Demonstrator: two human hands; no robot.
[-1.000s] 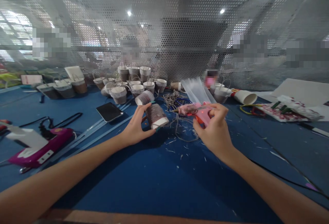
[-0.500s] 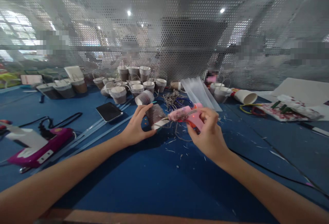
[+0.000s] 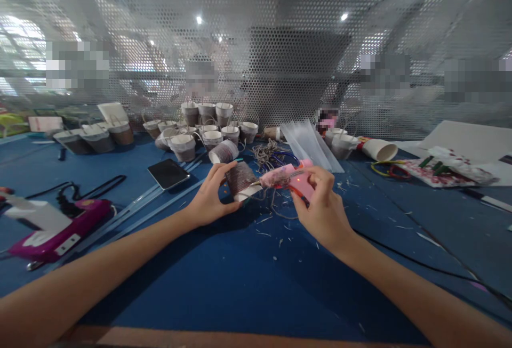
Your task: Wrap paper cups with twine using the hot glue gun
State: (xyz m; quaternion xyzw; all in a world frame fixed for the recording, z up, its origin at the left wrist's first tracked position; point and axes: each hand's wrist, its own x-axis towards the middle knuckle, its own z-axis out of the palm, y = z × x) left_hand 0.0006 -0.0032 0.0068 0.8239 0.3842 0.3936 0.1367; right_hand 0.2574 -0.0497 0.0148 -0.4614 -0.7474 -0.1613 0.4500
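My left hand (image 3: 212, 196) grips a paper cup (image 3: 240, 180) wound with grey-brown string, tilted on its side with the white rim band toward me. Thumb and fingers span its two ends. In my right hand (image 3: 322, 204) is a pink hot glue gun (image 3: 284, 175), a small orange light glowing on its body. Its nozzle points left and meets the cup near the white band; whether glue is coming out is too small to see. A loose strand of string (image 3: 274, 207) hangs down beside the cup. Behind the gun lies a tangled heap of string (image 3: 267, 153).
Several string-wrapped cups (image 3: 184, 147) with handles stand at the back. A phone (image 3: 168, 173), clear glue sticks (image 3: 140, 204) and a purple power strip (image 3: 64, 236) lie left. Plastic sheets (image 3: 310, 143) and a cup lying on its side (image 3: 380, 150) are right. A black cord (image 3: 400, 255) crosses the right side.
The view has shifted slightly, moving everything a little to the left. Both hands keep their hold, and the glue gun's nozzle stays at the cup.
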